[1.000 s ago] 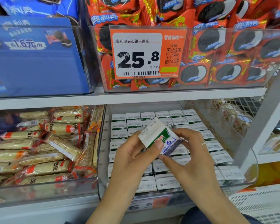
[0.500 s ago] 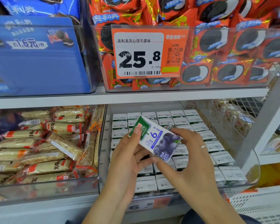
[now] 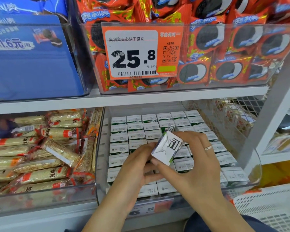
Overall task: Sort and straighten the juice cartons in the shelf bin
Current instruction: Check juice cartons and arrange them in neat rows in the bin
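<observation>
A clear plastic shelf bin (image 3: 256, 158) on the lower shelf holds several small white juice cartons (image 3: 136, 124) standing upright in neat rows. Above the middle rows I hold one juice carton (image 3: 167, 148) tilted, its white folded end facing me. My left hand (image 3: 132, 166) grips it from the lower left. My right hand (image 3: 197, 158), with a ring on one finger, holds it from the right, thumb under its near end. My hands hide the cartons beneath them.
A bin of wrapped cereal bars (image 3: 40, 156) stands to the left. Above, bins hold red cookie packs (image 3: 224, 47) and a blue box (image 3: 28, 61), with an orange price tag (image 3: 141, 52). A white shelf post (image 3: 274, 106) and a wire mesh panel (image 3: 224, 114) bound the right.
Both hands have turned the carton: its blueberry-printed front faced me half a second ago, now its white end does. The hands have dropped slightly toward the bin.
</observation>
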`<state>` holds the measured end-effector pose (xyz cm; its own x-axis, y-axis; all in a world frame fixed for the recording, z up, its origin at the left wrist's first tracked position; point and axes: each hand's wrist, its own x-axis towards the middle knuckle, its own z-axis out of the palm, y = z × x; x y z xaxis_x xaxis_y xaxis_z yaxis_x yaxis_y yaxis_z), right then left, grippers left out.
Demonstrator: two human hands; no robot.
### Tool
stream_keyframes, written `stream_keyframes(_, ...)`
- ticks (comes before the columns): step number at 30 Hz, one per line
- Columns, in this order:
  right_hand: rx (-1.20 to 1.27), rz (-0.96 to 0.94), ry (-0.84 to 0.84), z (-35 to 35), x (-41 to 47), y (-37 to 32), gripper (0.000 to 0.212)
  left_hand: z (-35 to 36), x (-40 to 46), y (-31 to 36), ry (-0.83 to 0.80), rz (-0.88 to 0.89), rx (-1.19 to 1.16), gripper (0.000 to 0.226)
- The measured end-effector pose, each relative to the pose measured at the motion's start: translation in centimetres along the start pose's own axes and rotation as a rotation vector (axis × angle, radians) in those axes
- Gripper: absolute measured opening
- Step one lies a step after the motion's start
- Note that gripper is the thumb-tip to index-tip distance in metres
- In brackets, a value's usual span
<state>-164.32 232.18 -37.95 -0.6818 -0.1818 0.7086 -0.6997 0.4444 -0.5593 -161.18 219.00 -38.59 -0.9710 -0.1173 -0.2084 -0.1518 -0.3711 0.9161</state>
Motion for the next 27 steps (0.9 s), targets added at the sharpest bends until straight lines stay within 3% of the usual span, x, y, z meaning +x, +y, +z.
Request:
stream_keyframes(7, 0.026, -0.012, -0.025, -0.1, -0.1, 0.1, 0.049, 0.0, 0.3, -0.2, 0.002, 0.013, -0.029, 0.027)
stream_keyframes(12, 0.482, 0.451, 0.005, -1.3, 1.4, 0.8, 0.042, 0.1, -0.5, 0.7, 0.032, 0.16, 0.02, 0.036)
stream_keyframes(14, 0.587, 0.613, -0.011, -2.0, 2.1, 1.6, 0.047, 0.2, -0.7, 0.6, 0.022, 0.286, 0.236, 0.029)
stream_keyframes(18, 0.78, 0.872, -0.137, -2.5, 2.5, 2.8, 0.06, 0.4, -0.5, -0.5, 0.13, 0.5, 0.568, 0.045)
stream_keyframes(23, 0.838, 0.862, -0.38, -2.2, 1.8, 2.2, 0.063, 1.3, -0.6, -0.9, 0.132, 0.551, 0.467, 0.042)
stream_keyframes(25, 0.717, 0.789, -0.379, -2.2, 1.8, 2.1, 0.06, 1.3, -0.6, -1.0, 0.168, 0.56, 0.438, 0.044)
stream_keyframes(27, 0.488, 0.633, -0.275, -2.4, 1.8, 2.3, 0.051, 1.1, -0.6, -1.0, 0.223, 0.581, 0.454, 0.048)
